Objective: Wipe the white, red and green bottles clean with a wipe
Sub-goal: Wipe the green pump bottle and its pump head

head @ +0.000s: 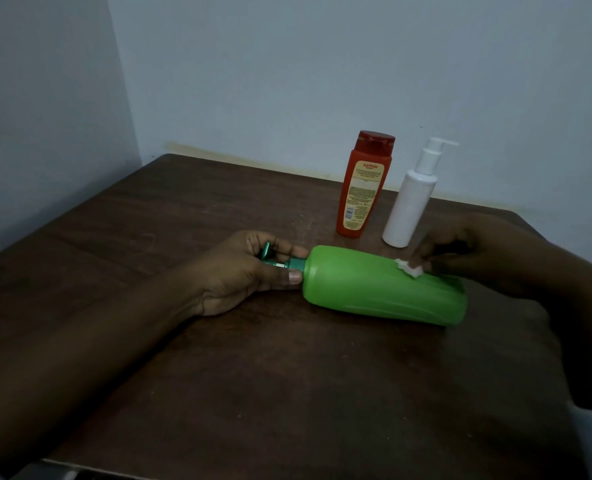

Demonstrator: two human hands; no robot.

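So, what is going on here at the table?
A person is cleaning the green bottle, which lies on its side on the brown table. The left hand grips it at the pump neck. The right hand pinches a small white wipe and presses it on the bottle's upper side, towards its base. The red bottle and the white bottle stand upright behind it, and no hand touches them.

Lighting dim, cool; bluish cast on the pale painted walls point(322, 64). The dark brown wooden table point(218, 375) is underexposed; the right hand point(478, 251) near black, detail lost. The bright green plastic bottle point(374, 289) carries soft sheen; the small white wipe point(409, 268) nearly blown out. Lines lean at frame edges; detail soft.
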